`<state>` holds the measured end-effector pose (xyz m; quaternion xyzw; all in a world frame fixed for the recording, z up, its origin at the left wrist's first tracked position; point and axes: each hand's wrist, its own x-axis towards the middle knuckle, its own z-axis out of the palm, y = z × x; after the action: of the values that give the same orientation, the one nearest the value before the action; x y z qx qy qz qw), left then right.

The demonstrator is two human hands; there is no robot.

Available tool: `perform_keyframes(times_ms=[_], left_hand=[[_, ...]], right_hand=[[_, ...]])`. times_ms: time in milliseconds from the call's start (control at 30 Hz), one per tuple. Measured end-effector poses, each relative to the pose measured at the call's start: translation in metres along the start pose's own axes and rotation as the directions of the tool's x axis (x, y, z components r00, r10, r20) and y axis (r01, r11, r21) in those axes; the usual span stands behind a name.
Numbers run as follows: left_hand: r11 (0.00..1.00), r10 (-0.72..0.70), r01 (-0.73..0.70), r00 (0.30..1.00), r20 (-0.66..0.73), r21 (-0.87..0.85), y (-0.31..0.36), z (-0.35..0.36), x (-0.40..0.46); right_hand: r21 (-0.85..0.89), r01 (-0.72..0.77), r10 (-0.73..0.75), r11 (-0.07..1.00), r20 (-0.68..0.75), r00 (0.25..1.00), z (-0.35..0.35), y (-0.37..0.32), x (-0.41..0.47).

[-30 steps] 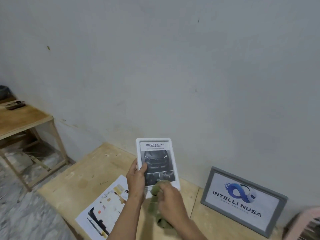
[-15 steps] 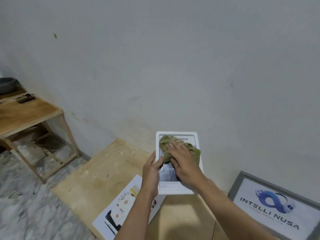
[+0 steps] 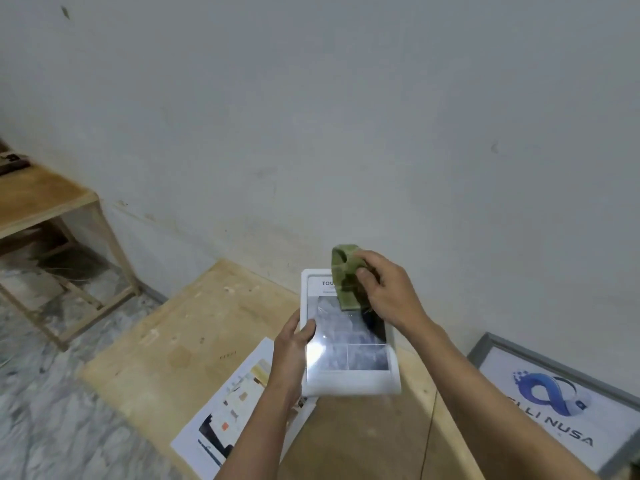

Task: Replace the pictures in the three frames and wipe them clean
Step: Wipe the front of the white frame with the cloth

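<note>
My left hand [image 3: 292, 351] grips the left edge of a white picture frame [image 3: 349, 379] that holds a grey car picture, above the low wooden table [image 3: 180, 344]. My right hand [image 3: 388, 289] pinches a bunched green cloth [image 3: 344, 275] against the frame's top right part, covering part of the printed title. A grey frame [image 3: 554, 396] with a blue logo picture leans on the wall at the right. A loose printed picture sheet [image 3: 235, 407] lies on the table under my left forearm.
A taller wooden table [image 3: 45, 202] stands at the left against the wall, with a small dark object [image 3: 12, 162] on it. Marble floor [image 3: 45, 410] lies in front of both tables. The plain wall rises close behind the low table.
The view has tilted down and the frame now sits lower and flatter. My right hand with the cloth went from the frame's bottom up to its top edge.
</note>
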<state>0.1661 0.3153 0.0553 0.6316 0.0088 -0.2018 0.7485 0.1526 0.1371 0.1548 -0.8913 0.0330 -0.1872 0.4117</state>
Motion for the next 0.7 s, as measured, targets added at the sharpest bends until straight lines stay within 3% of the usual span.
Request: perform_keyframes(times_ms=[67, 133, 233, 300, 400, 467, 500, 533, 567, 600, 633, 700], left_hand=[[0.999, 0.033, -0.033, 0.999, 0.009, -0.013, 0.007, 0.003, 0.006], [0.997, 0.056, -0.056, 0.998, -0.013, -0.061, 0.011, 0.004, 0.016], [0.989, 0.029, -0.036, 0.998, -0.058, -0.141, 0.015, -0.003, 0.023], [0.990, 0.002, -0.015, 0.996, -0.091, -0.140, 0.011, -0.008, 0.027], [0.995, -0.028, 0.018, 0.995, -0.098, -0.101, 0.004, -0.004, 0.032], [0.996, -0.052, 0.047, 0.997, -0.061, -0.078, 0.002, 0.003, 0.033], [0.996, -0.059, 0.056, 0.997, -0.042, -0.070, 0.000, 0.006, 0.032], [0.996, -0.064, 0.062, 0.998, -0.025, -0.066, -0.001, 0.011, 0.033], [0.997, -0.061, 0.061, 0.998, -0.015, -0.054, -0.002, 0.014, 0.034], [0.997, -0.060, 0.059, 0.998, -0.010, -0.050, -0.002, 0.020, 0.034], [0.997, -0.063, 0.062, 0.998, -0.014, -0.047, -0.001, 0.024, 0.036], [0.996, -0.072, 0.070, 0.997, -0.018, -0.063, 0.000, 0.029, 0.043]], right_hand=[[-0.307, 0.164, -0.131, 0.937, 0.127, 0.983, 0.019, 0.004, 0.009], [-0.378, 0.207, -0.124, 0.902, 0.231, 0.965, 0.046, 0.020, -0.005], [-0.120, 0.164, -0.119, 0.979, 0.320, 0.940, 0.069, 0.025, -0.046], [0.052, -0.016, -0.008, 0.999, 0.425, 0.905, 0.071, 0.024, -0.069], [0.254, -0.348, 0.176, 0.902, 0.520, 0.836, 0.053, 0.027, -0.074], [0.406, -0.388, 0.232, 0.828, 0.382, 0.895, 0.038, 0.033, -0.059], [0.380, -0.329, 0.256, 0.864, 0.229, 0.939, 0.031, 0.037, -0.046], [0.237, -0.254, 0.249, 0.938, 0.052, 0.967, 0.024, 0.040, -0.033], [-0.007, -0.193, 0.191, 0.981, -0.107, 0.976, 0.020, 0.044, -0.023], [-0.240, -0.171, 0.124, 0.956, -0.196, 0.973, 0.017, 0.048, -0.015], [-0.370, -0.177, 0.112, 0.912, -0.192, 0.975, 0.018, 0.054, -0.012], [-0.516, -0.155, 0.154, 0.842, -0.046, 0.987, 0.033, 0.066, -0.021]])
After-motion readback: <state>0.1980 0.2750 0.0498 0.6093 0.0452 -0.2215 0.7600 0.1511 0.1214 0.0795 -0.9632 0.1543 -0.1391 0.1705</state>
